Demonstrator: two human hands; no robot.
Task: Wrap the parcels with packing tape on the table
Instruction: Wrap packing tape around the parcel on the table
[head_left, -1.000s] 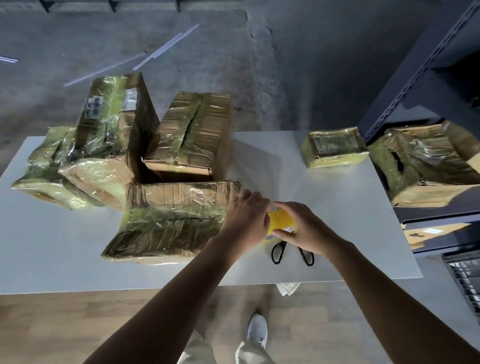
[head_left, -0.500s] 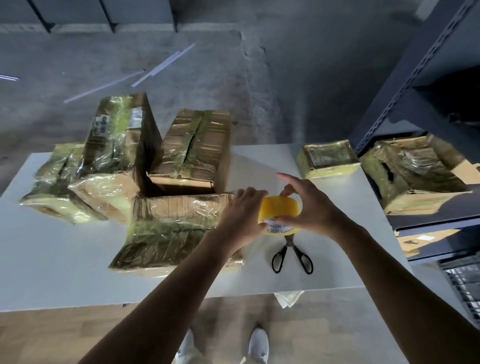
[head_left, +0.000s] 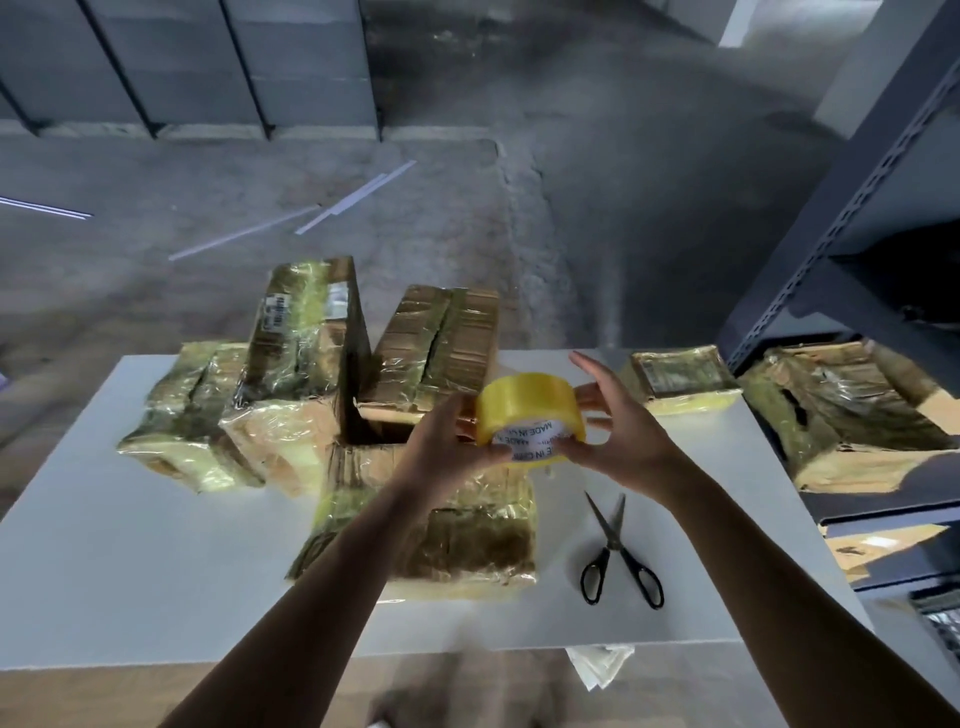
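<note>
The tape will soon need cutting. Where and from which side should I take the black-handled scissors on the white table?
Grip the black-handled metal scissors by the two handle loops, coming from the near side: they lie flat, loops towards you, blades pointing away.

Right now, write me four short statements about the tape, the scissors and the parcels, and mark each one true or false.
1. The left hand and right hand both hold the yellow tape roll above the table. True.
2. The scissors are in the right hand. False: they lie untouched on the table, handles toward the person.
3. A small parcel sits near the table's far right corner, apart from the main cluster. True.
4. The nearest parcel is bare cardboard. False: glossy yellowish tape covers it.
</note>
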